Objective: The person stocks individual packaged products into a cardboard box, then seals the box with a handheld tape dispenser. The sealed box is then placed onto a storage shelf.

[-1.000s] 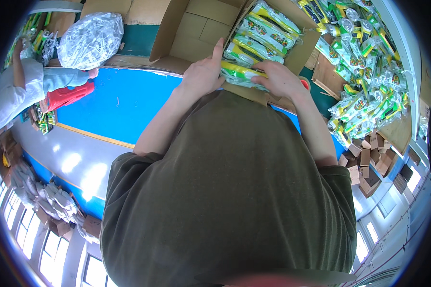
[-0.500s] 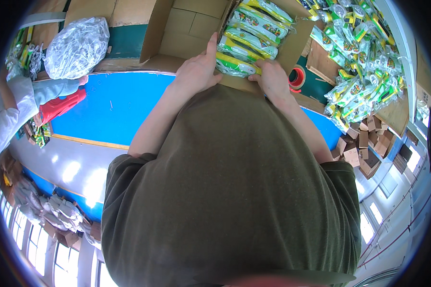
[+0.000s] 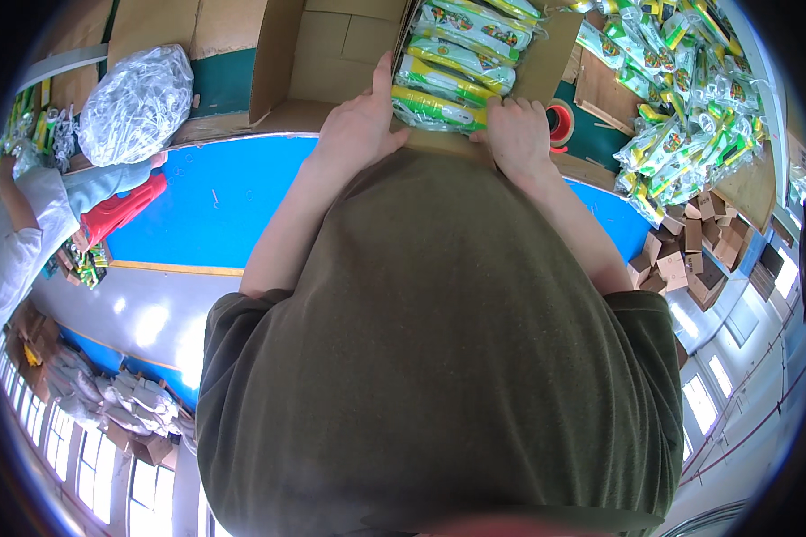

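Note:
A carton (image 3: 546,67) at the top holds a row of clear-wrapped green, white and yellow packages (image 3: 461,58). My left hand (image 3: 356,125) lies along its left wall, forefinger stretched upward and thumb apart. At the near right corner, the curled fingers of my right hand (image 3: 519,134) press on the yellow end of the nearest package (image 3: 439,112). The right thumb sits low by the carton's front edge, its tip partly hidden. An open carton (image 3: 340,54) with only its bare brown inside showing stands to the left.
A heap of similar packages (image 3: 681,107) lies at the right, beside a roll of red tape (image 3: 560,121). Small brown boxes (image 3: 690,251) pile below it. A bundle in clear plastic (image 3: 136,103) and another person's arm (image 3: 107,170) are at the left, by the blue tabletop (image 3: 215,206).
My right hand's fingers have shifted up and curled at the nearest package's right end. My left hand keeps its place at the carton wall. The whole view has shifted slightly.

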